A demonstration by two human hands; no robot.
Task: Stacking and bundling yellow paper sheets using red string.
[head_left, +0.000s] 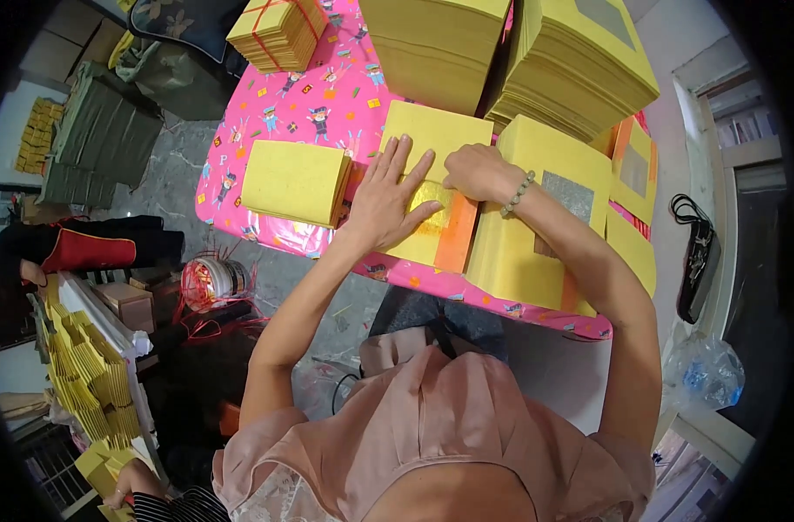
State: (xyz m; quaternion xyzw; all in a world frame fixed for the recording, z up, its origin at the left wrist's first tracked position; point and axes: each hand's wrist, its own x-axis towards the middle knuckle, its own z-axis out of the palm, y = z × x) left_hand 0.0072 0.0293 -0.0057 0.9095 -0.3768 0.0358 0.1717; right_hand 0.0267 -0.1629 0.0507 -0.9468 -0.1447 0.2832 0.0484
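Observation:
My left hand (385,202) lies flat with its fingers spread on a yellow paper sheet (436,122). The sheet bears a shiny gold square (432,224) and an orange strip (455,237). My right hand (479,172), a beaded bracelet at its wrist, is curled closed over the sheet's right side; anything inside its fingers is hidden. Close by on the right stands a thick stack of yellow paper (523,187) with a silver-grey square on top. Left of my left hand sits a smaller yellow paper stack (292,181).
Tall yellow paper stacks (436,52) fill the table's far side, with a tied bundle (279,35) at far left. A pink patterned cloth (275,104) covers the table. At lower left, a co-worker's hand (136,483) is near more yellow paper (88,365).

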